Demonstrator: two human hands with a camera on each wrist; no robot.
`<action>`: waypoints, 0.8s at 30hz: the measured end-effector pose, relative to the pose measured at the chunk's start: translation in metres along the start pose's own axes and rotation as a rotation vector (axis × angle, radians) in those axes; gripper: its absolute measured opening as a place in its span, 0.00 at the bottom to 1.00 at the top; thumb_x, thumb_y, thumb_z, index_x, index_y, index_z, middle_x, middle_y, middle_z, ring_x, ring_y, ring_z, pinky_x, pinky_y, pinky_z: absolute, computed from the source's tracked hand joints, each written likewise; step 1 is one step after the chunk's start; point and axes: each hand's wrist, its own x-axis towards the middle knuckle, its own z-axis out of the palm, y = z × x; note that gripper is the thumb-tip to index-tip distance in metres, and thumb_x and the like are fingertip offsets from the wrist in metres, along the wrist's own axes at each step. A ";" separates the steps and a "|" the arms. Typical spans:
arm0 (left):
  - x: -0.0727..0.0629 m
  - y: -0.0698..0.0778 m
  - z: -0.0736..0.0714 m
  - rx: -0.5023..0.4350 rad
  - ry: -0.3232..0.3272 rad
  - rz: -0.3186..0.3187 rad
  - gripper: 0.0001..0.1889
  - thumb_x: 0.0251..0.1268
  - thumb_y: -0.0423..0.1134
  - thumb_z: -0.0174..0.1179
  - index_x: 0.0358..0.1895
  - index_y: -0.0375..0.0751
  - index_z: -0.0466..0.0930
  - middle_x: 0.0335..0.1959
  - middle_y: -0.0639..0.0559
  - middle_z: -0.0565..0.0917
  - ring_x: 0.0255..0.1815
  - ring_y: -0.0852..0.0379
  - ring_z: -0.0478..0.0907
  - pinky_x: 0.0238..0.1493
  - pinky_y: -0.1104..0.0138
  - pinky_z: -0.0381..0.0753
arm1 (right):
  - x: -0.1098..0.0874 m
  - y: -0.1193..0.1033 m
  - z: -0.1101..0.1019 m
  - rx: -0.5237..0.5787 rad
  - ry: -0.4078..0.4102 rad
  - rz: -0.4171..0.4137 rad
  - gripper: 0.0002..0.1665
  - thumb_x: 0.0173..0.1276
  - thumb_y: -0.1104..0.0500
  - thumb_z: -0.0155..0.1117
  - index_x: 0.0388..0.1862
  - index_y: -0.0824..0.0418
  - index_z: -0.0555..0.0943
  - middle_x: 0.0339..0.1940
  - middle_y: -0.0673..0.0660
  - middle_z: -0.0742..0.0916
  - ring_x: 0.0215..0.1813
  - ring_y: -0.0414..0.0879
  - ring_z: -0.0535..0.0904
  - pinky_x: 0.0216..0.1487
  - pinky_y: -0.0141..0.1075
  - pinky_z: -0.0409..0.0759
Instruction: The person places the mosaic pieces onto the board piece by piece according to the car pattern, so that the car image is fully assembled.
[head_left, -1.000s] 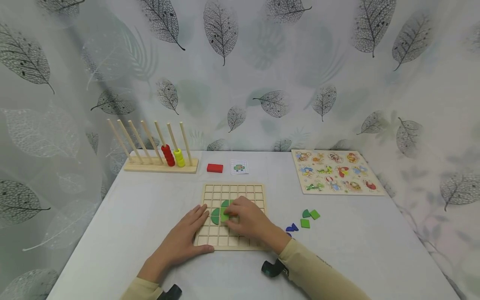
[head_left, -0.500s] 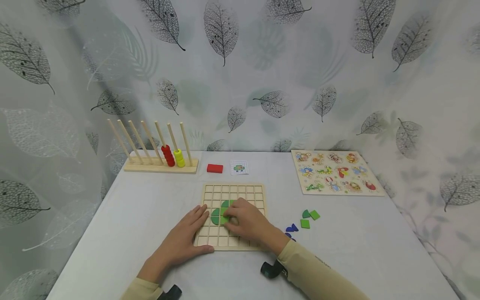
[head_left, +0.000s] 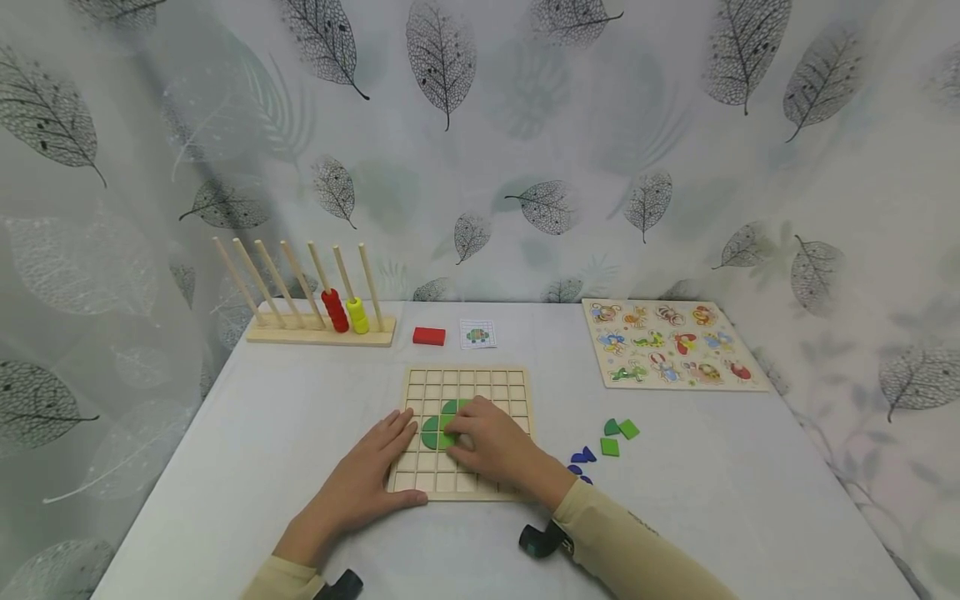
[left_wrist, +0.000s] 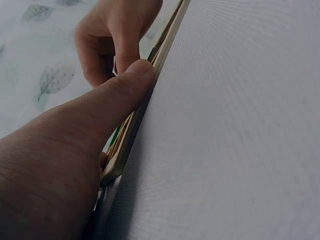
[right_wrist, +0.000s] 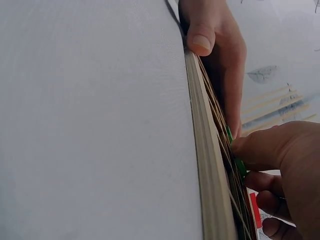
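Note:
A wooden grid board (head_left: 498,379) lies on the white table. My left hand (head_left: 367,475) rests at its near left corner, fingers fairly straight along the left side and thumb on the front edge, as the left wrist view also shows. Dark green quarter-round pieces (head_left: 430,433) and light green square tiles (head_left: 447,422) sit in the grid. My right hand (head_left: 495,442) is over the middle of the board with curled fingers. In the right wrist view its thumb and fingers pinch a green tile (right_wrist: 240,167). The hand hides part of the grid.
Loose green pieces (head_left: 611,447) and small blue pieces (head_left: 579,457) lie right of the board. Behind it are a red block (head_left: 429,336) and a picture card (head_left: 478,334). A peg rack with rings (head_left: 318,336) stands back left, an insect puzzle (head_left: 678,346) back right.
My right hand has shifted slightly on the board, and its wrist has moved a little left. A reddish spot under its fingers is now hidden. The left hand stays in place.

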 end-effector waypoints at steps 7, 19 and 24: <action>0.000 0.001 -0.002 -0.019 -0.030 -0.027 0.60 0.59 0.76 0.70 0.86 0.40 0.62 0.88 0.49 0.58 0.89 0.45 0.51 0.81 0.42 0.62 | 0.000 -0.001 0.000 -0.008 -0.005 0.005 0.14 0.71 0.50 0.79 0.52 0.53 0.93 0.47 0.46 0.88 0.54 0.42 0.79 0.61 0.35 0.81; 0.000 0.001 -0.002 -0.016 -0.040 -0.036 0.61 0.59 0.76 0.70 0.86 0.41 0.62 0.89 0.50 0.57 0.89 0.46 0.50 0.82 0.44 0.60 | -0.001 -0.001 -0.001 -0.001 0.002 -0.004 0.12 0.71 0.52 0.78 0.50 0.55 0.93 0.45 0.46 0.88 0.51 0.41 0.79 0.58 0.35 0.81; 0.000 0.001 -0.002 -0.018 -0.035 -0.036 0.60 0.59 0.76 0.71 0.86 0.41 0.62 0.89 0.50 0.58 0.89 0.45 0.50 0.81 0.43 0.61 | -0.001 -0.001 -0.001 -0.002 0.006 -0.006 0.12 0.71 0.53 0.79 0.49 0.55 0.93 0.44 0.46 0.87 0.50 0.41 0.78 0.56 0.34 0.81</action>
